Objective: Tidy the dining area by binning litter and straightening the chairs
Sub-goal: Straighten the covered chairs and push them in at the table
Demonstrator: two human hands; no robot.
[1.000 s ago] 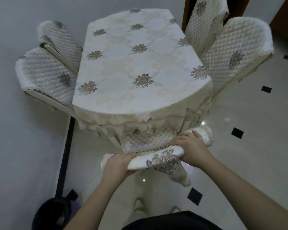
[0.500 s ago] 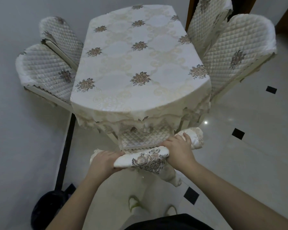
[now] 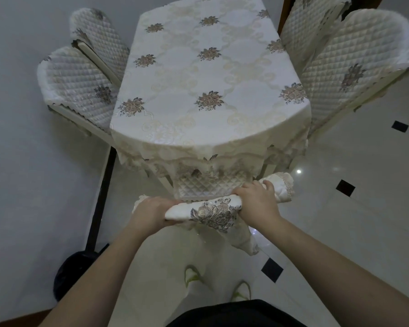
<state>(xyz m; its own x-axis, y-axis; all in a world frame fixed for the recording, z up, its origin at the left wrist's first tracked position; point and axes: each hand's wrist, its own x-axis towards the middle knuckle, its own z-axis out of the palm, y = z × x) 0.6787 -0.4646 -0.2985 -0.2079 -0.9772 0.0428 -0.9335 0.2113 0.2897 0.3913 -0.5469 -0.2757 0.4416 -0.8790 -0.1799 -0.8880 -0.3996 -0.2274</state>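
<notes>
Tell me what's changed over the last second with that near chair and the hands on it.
The near chair has slid further in under the table, its quilted seat now mostly beneath the tablecloth's edge. Both hands kept their grip on the top of its backrest: left hand, right hand. Nothing was let go or newly taken. The four side chairs and the black bin stayed put.

Both hands (image 3: pixel 151 212) grip the near chair (image 3: pixel 213 208).
</notes>
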